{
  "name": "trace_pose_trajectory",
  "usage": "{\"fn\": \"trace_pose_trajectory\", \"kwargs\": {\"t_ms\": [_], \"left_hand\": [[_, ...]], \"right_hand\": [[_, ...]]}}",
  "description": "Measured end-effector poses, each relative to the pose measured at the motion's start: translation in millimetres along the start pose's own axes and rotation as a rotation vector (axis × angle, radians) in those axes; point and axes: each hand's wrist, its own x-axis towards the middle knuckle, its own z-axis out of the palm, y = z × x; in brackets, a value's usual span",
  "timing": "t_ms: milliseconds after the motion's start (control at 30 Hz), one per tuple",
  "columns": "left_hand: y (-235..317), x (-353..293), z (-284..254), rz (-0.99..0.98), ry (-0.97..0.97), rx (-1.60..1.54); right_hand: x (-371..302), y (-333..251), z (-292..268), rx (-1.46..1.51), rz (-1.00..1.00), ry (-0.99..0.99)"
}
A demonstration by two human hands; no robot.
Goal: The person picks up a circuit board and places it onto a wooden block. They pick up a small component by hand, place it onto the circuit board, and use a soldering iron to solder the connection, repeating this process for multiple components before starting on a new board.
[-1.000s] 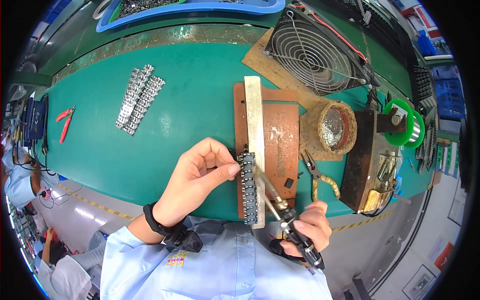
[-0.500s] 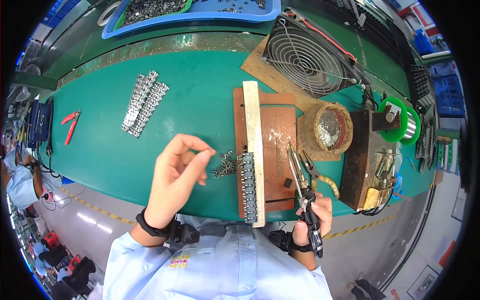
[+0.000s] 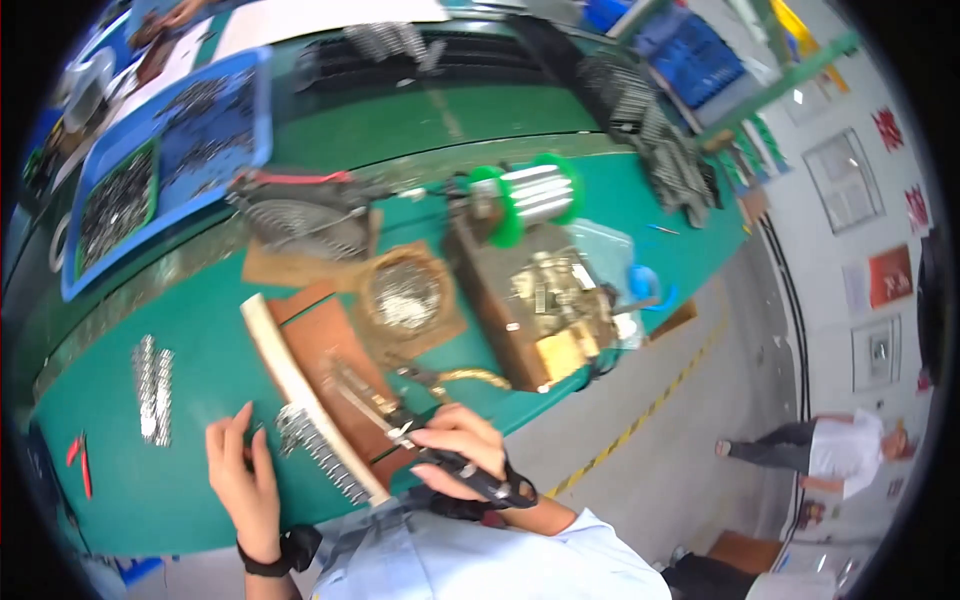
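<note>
My right hand (image 3: 465, 450) is wrapped round the black handle of a soldering iron (image 3: 375, 408), whose metal tip points over a reddish-brown board (image 3: 325, 340). A pale wooden strip (image 3: 300, 385) lies along the board's left side. Along the strip sits a row of small black components with metal legs (image 3: 335, 465). Left of the row, my left hand (image 3: 243, 490) has its thumb and forefinger curled toward each other beside a small pile of metal parts (image 3: 290, 425). A tiny dark piece seems to be at the thumb tip, too blurred to name.
Beyond the board stand a round pot of shiny metal (image 3: 405, 295), a fan (image 3: 310, 225), and a metal box (image 3: 490, 320) with a yellow sponge (image 3: 567, 355) and a green solder spool (image 3: 540, 197). Pliers (image 3: 415, 375), metal strips (image 3: 153, 390), red-handled cutters (image 3: 82, 465) and a blue tray (image 3: 265, 110) surround the work.
The view has swung to the right, so the bench now appears turned and further left. My right hand still holds the soldering iron over the board; my left hand stays near the metal parts.
</note>
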Motion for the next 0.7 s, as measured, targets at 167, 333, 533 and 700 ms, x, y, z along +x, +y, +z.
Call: {"fn": "trace_pose_trajectory", "kwargs": {"t_ms": [167, 333, 533, 700], "left_hand": [[5.9, 2.5, 5.2, 0.055, -0.012, 0.078], [0.7, 6.3, 10.4, 0.065, 0.022, 0.106], [11.2, 11.6, 14.2, 0.012, 0.024, 0.123], [-0.9, 2.2, 11.3, 0.039, 0.086, 0.047]], "right_hand": [[-9.1, 0.4, 2.8, 0.047, -0.023, 0.081], [-5.1, 6.5, 1.7, 0.074, -0.055, 0.099], [4.0, 7.1, -5.5, 0.120, -0.039, 0.117], [-0.4, -1.5, -2.4, 0.100, -0.062, 0.150]]}}
